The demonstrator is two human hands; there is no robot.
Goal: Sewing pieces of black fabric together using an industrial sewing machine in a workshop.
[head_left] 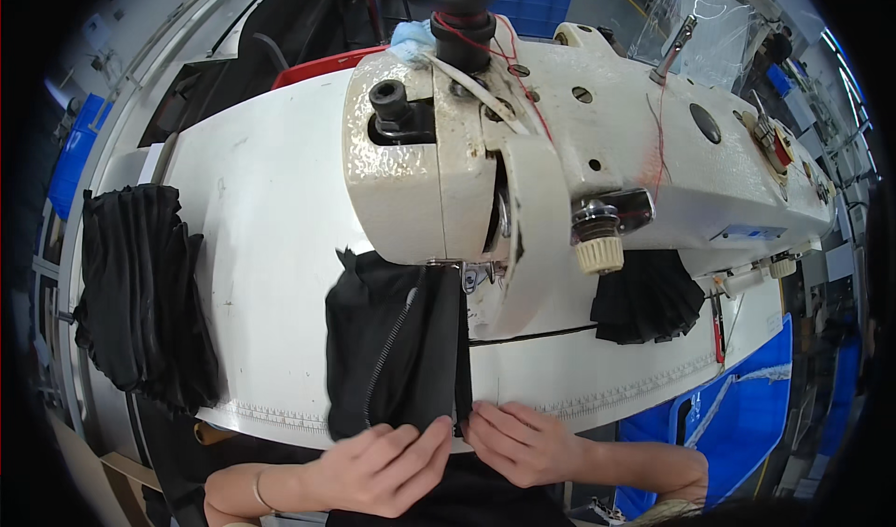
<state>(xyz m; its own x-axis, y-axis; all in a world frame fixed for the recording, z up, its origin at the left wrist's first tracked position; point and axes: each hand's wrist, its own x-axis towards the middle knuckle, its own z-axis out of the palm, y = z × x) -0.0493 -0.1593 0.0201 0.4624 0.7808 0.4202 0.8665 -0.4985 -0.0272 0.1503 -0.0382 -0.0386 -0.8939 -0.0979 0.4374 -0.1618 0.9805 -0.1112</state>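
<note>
A black fabric piece [425,359] with a zipper [385,359] along it lies flat on the white sewing table. Its far end reaches under the presser foot area of a cream sewing machine [397,200]. At the near right corner, my left hand [387,466] pinches the fabric's edge between thumb and fingers. Just to its right, my right hand [523,443] has its fingers bunched on the same edge, its fingertips almost meeting the left ones. The needle is hidden behind the machine's head and a pale guard [541,228].
A thick stack of black fabric pieces [145,294] lies at the table's left end. More fanned black pieces [647,295] sit right of the machine, near a red-handled tool [718,329]. A printed ruler [616,393] follows the front edge. Below right hangs a blue bin [756,415].
</note>
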